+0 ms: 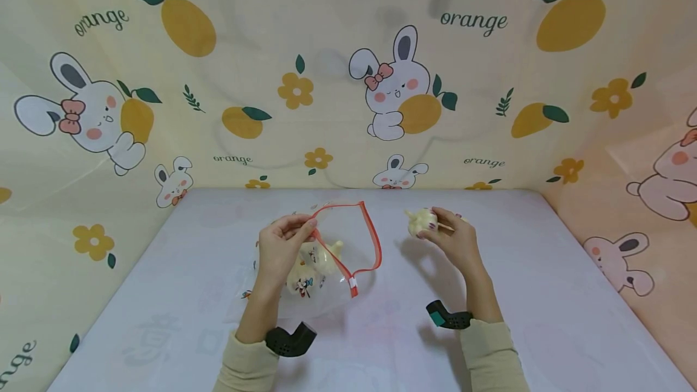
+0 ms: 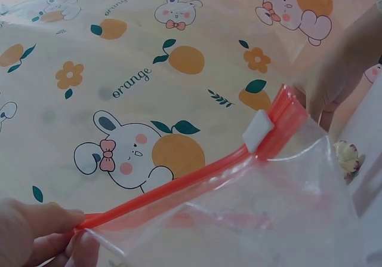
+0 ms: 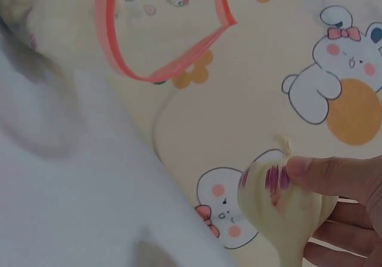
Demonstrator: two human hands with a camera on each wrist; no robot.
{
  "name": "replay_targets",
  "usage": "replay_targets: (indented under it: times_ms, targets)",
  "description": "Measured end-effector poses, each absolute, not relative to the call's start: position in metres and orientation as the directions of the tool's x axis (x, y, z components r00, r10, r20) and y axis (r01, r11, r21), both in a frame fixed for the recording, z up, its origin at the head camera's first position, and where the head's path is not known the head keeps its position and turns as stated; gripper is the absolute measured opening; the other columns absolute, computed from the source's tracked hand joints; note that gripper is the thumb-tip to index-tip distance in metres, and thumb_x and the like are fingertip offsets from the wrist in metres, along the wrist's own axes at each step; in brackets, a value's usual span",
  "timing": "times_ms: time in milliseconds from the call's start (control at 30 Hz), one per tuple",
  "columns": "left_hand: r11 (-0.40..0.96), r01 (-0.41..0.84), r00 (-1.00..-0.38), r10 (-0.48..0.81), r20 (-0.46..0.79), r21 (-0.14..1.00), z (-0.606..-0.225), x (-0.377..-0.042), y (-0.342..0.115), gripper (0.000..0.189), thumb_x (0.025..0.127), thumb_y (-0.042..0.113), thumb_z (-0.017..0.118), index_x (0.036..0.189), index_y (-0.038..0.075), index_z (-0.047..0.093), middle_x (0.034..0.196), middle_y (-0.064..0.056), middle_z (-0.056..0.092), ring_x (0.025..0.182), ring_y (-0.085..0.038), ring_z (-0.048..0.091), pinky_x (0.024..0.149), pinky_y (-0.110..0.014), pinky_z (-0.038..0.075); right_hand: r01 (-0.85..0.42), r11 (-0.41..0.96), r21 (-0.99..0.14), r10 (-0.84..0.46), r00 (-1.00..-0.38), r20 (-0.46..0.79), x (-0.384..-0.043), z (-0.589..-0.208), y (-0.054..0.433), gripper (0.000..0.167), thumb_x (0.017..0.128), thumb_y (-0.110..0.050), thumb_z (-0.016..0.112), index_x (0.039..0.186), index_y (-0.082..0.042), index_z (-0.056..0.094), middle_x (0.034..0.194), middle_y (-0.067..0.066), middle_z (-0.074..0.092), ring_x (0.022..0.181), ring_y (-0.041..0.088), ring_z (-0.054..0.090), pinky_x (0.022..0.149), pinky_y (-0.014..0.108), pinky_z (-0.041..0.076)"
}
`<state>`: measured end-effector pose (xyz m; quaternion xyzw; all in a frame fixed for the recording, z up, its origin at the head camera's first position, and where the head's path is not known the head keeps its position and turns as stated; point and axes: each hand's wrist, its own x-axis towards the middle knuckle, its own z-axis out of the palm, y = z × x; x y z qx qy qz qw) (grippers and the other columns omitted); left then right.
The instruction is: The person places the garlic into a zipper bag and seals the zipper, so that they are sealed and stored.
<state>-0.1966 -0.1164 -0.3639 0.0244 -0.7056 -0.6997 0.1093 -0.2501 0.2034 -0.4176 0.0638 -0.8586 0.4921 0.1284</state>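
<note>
My left hand (image 1: 280, 250) pinches the red zip edge of a clear zip bag (image 2: 173, 195) between thumb and fingers. The bag's mouth gapes toward the right, and a white slider (image 2: 258, 132) sits near one end of the zip. Inside the bag lie pale garlic bulbs (image 1: 328, 257), partly covered by printed cartoon figures; how many is hard to tell. To the right, my right hand (image 1: 458, 239) holds a cream garlic bulb (image 3: 277, 201) with purple streaks, thumb on one side and fingers behind. This bulb is above the table, apart from the bag.
A white table (image 1: 392, 343) lies under both hands. Behind it and along its sides hangs a cream cloth (image 1: 327, 29) printed with rabbits and oranges. Each wrist wears a black camera mount, on the left (image 1: 291, 339) and on the right (image 1: 449, 315).
</note>
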Motion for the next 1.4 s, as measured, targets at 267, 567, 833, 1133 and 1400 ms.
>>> replay_targets:
  times_ms: [267,567,833,1133,1400]
  targets:
    - [0.010,0.129,-0.975,-0.181,0.129,0.992,-0.364,-0.197,-0.116,0.020,0.087,0.005,0.069,0.104,-0.007,0.068,0.071,0.011,0.068,0.062,-0.003,0.066,0.066,-0.016,0.059,-0.242,0.515,-0.822,0.015,-0.957,0.291,-0.247,-0.410,0.202,0.062,0.079,-0.010,0.078,0.133,0.006,0.052,0.131,0.026,0.059,0.119,0.038,0.060,0.097,0.044,0.052]
    - [0.003,0.121,-0.976,-0.180,0.119,0.993,-0.363,-0.197,-0.115,0.021,0.088,0.006,0.068,0.104,-0.007,0.067,0.070,0.013,0.068,0.062,-0.002,0.066,0.066,-0.016,0.059,-0.287,0.519,-0.805,0.018,-0.938,0.346,-0.244,-0.404,0.201,0.060,0.078,-0.010,0.079,0.131,0.004,0.055,0.128,0.022,0.063,0.111,0.021,0.063,0.093,0.038,0.056]
    - [0.026,0.110,-0.976,-0.185,0.113,0.994,-0.365,-0.198,-0.116,0.021,0.087,0.007,0.069,0.104,-0.005,0.068,0.074,0.007,0.070,0.063,-0.003,0.066,0.067,-0.016,0.059,-0.295,0.487,-0.822,0.003,-0.941,0.339,-0.241,-0.399,0.199,0.060,0.078,-0.009,0.079,0.130,0.004,0.055,0.129,0.023,0.062,0.095,-0.022,0.050,0.090,0.023,0.057]
    - [0.024,0.110,-0.977,-0.183,0.112,0.994,-0.364,-0.197,-0.115,0.022,0.088,0.007,0.069,0.105,-0.006,0.067,0.075,0.006,0.070,0.063,-0.002,0.066,0.067,-0.015,0.059,-0.285,0.489,-0.824,-0.006,-0.946,0.323,-0.236,-0.392,0.195,0.060,0.078,-0.012,0.079,0.131,0.003,0.055,0.129,0.023,0.062,0.098,-0.014,0.055,0.089,0.018,0.056]
    - [0.036,0.102,-0.976,-0.189,0.107,0.994,-0.364,-0.196,-0.115,0.021,0.087,0.007,0.069,0.105,-0.005,0.068,0.074,0.008,0.069,0.063,-0.002,0.066,0.068,-0.015,0.059,-0.291,0.499,-0.816,-0.028,-0.947,0.321,-0.232,-0.387,0.189,0.061,0.079,-0.012,0.079,0.132,0.005,0.054,0.131,0.023,0.060,0.117,0.035,0.061,0.095,0.042,0.054]
